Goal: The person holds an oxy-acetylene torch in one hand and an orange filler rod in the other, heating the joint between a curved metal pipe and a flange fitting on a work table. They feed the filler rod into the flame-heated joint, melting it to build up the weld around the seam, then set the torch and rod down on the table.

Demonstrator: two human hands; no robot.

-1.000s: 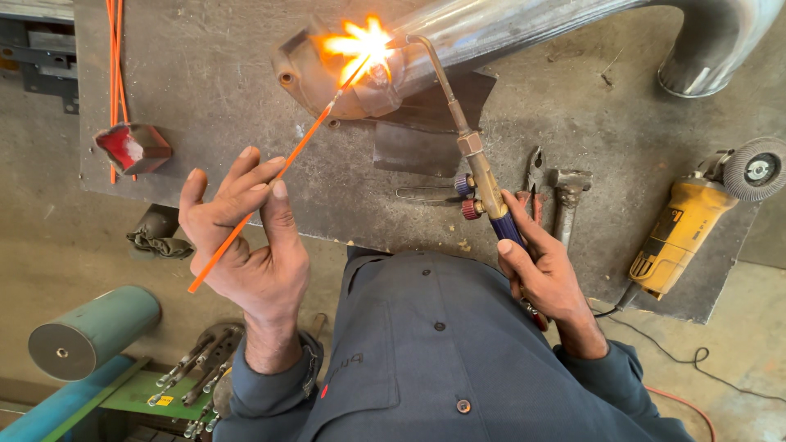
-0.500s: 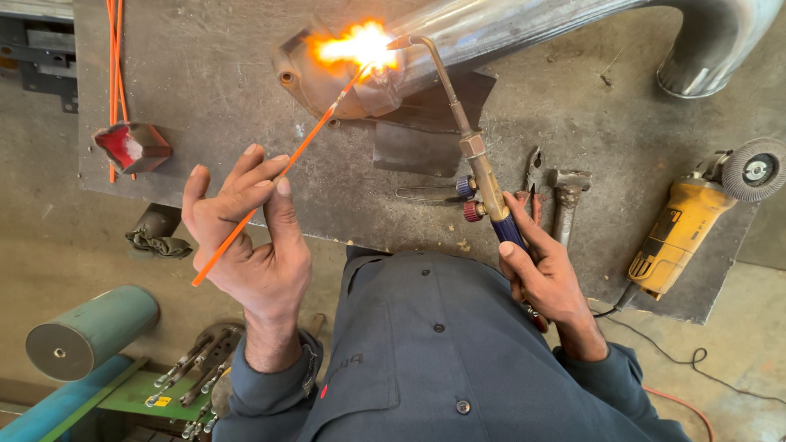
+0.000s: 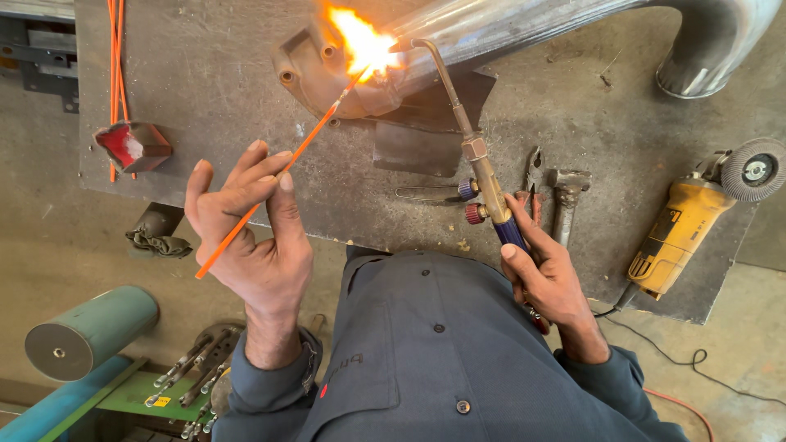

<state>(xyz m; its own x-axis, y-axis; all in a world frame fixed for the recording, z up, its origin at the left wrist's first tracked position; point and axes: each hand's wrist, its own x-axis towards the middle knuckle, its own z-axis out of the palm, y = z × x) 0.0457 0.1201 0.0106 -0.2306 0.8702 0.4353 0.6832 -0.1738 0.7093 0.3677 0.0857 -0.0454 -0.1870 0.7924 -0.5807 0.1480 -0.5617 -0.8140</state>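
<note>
My left hand [image 3: 250,233] pinches a long orange filler rod [image 3: 307,139] between thumb and fingers; the rod's tip reaches into a bright flame [image 3: 360,41]. My right hand [image 3: 548,274] grips the blue handle of a brass gas torch [image 3: 479,168], whose bent nozzle points at the flame. The flame plays on a rusty metal flange [image 3: 315,69] joined to a shiny steel pipe [image 3: 524,20] lying on the grey steel worktable [image 3: 213,123].
A yellow angle grinder [image 3: 684,225] lies at the table's right. A hammer [image 3: 565,196] and pliers [image 3: 534,176] rest beside the torch. More orange rods [image 3: 115,57] and a small red tin [image 3: 131,146] sit at left. A green cylinder [image 3: 86,331] and a rag [image 3: 155,237] are below the table.
The flame and rod tip have shifted slightly; both hands hold nearly the same pose, with the left hand lifted a little.
</note>
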